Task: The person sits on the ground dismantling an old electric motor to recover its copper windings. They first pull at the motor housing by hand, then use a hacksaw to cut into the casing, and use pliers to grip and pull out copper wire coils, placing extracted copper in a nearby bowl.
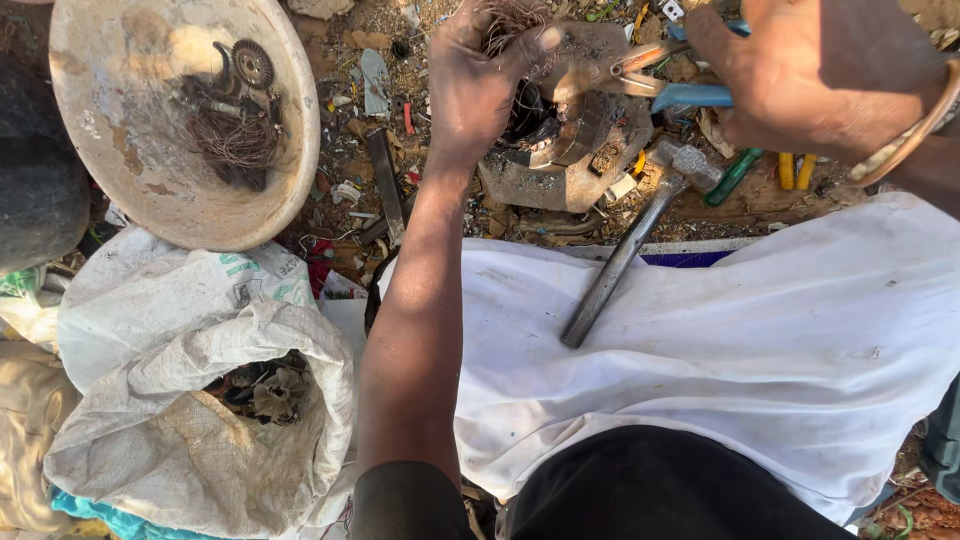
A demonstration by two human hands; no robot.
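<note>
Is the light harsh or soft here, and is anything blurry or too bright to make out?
Head view: soft, even daylight with faint shadows; the white cloth looks bright but keeps its folds; the left hand gripping wire and the right hand on the pliers are slightly motion-blurred; the hammer and bowl are sharp.

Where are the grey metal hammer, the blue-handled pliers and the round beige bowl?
grey metal hammer (612,270): head view, middle of its long handle.
blue-handled pliers (690,96): head view, lower blue handle, held by the right hand (800,80).
round beige bowl (130,170): head view, bare inner wall.
</note>
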